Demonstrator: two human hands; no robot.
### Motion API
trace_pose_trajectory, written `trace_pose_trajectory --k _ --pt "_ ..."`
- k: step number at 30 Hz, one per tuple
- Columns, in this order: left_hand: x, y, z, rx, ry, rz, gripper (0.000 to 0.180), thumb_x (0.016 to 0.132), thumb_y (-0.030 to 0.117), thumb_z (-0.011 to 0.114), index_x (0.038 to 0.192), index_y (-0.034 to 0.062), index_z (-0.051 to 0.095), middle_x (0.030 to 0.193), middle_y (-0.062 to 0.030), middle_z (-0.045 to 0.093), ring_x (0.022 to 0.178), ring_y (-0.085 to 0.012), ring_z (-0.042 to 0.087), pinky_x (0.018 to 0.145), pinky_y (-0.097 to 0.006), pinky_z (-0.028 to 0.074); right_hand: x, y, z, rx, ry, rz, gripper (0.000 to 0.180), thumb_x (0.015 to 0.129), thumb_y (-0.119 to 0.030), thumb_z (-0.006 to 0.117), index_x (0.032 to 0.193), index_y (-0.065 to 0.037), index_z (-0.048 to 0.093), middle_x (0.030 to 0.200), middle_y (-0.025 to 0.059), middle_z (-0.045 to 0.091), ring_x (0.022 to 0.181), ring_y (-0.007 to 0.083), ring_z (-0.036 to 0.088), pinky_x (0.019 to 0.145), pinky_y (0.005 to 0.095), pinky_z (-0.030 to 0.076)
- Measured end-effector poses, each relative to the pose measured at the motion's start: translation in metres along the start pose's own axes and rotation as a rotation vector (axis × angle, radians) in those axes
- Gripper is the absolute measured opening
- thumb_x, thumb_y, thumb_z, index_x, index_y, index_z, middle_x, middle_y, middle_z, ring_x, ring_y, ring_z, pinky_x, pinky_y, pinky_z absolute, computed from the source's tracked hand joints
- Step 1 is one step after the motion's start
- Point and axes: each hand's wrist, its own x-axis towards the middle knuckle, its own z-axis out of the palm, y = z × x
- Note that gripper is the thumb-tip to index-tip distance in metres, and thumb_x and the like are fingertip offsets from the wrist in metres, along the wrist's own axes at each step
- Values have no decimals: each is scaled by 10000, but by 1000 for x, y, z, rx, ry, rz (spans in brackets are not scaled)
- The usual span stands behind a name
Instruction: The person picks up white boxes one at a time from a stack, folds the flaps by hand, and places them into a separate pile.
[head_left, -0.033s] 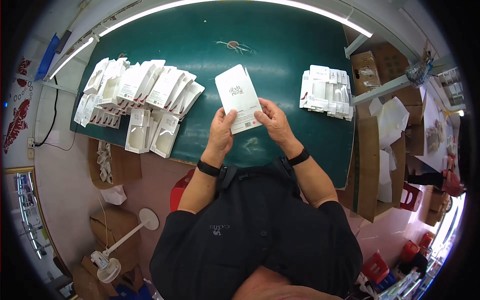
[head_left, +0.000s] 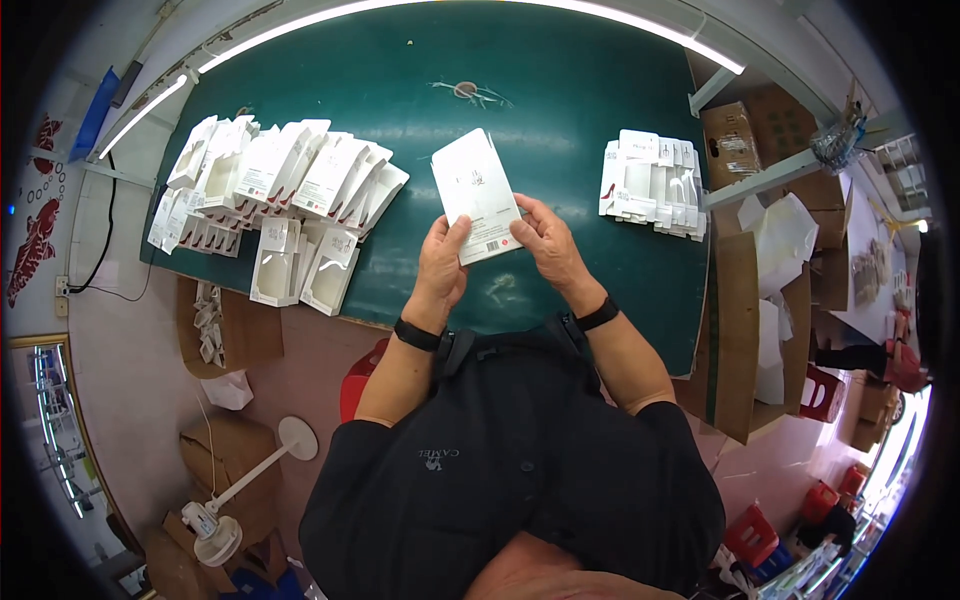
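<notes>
White card makes up the slim carton (head_left: 472,185) held between two bare hands, its printed side facing up and its far end leaning to the left. The left hand (head_left: 442,260) has its fingers (head_left: 459,232) clamped on the near left edge, thumb lying on the printed side. The right hand (head_left: 552,245) grips the near right corner, its thumb also on top and a finger along the edge; the other fingertips are partly hidden behind the card. Each wrist wears a black band.

Beneath the carton spreads a dark green surface (head_left: 570,140), with a round fitting (head_left: 466,90) and pale strands farther off. To the left lies a large pile of white boxes (head_left: 330,170), overlapping and tilted, several showing cut-out windows and red prints. Two windowed boxes (head_left: 275,270) lie side by side at its near edge. Well to the right, a smaller overlapping stack of white boxes (head_left: 640,180) lies near the edge of the surface.

Beyond that edge, on the right, stands an open brown cardboard box (head_left: 735,330). On the near left, a white fan-like appliance (head_left: 218,540) stands beside more cardboard.
</notes>
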Motion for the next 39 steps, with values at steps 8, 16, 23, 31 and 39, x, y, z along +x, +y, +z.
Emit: trace_pose_trajectory --k 8,16,23,31,39 --pt "4 -5 17 -301 28 -127 478 1067 345 446 1440 50 406 1358 -113 578 1231 -245 586 1060 -417 475 -5 3 13 41 114 -113 583 956 -123 678 1455 12 409 1181 113 647 1020 130 642 861 280 550" --pt "2 -9 15 -367 24 -150 472 1073 351 428 1456 78 401 1374 -97 569 1260 -233 561 1075 -416 463 -10 -7 17 -176 153 -142 627 911 -77 722 1456 -11 419 1094 83 665 908 98 645 818 252 541" --pt "-1 -11 10 -348 41 -195 458 1061 381 461 1432 113 441 1351 -65 585 1217 -203 580 1031 -389 479 -11 -7 20 -179 159 -150 611 903 -63 720 1443 -15 438 1066 79 674 870 84 641 773 237 536" --pt "-8 -14 11 -267 36 -218 454 1046 422 489 1401 140 478 1317 -40 604 1158 -178 598 973 -364 489 -12 1 21 -377 324 -214 570 895 -27 693 1422 -40 477 1029 41 681 819 62 634 730 221 532" --pt "-10 -11 1 -337 84 -198 473 1044 433 490 1414 137 473 1327 -43 603 1178 -191 598 987 -380 482 -15 -7 23 -160 82 -166 583 838 -20 727 1381 -39 515 1094 70 654 863 111 635 761 256 532"
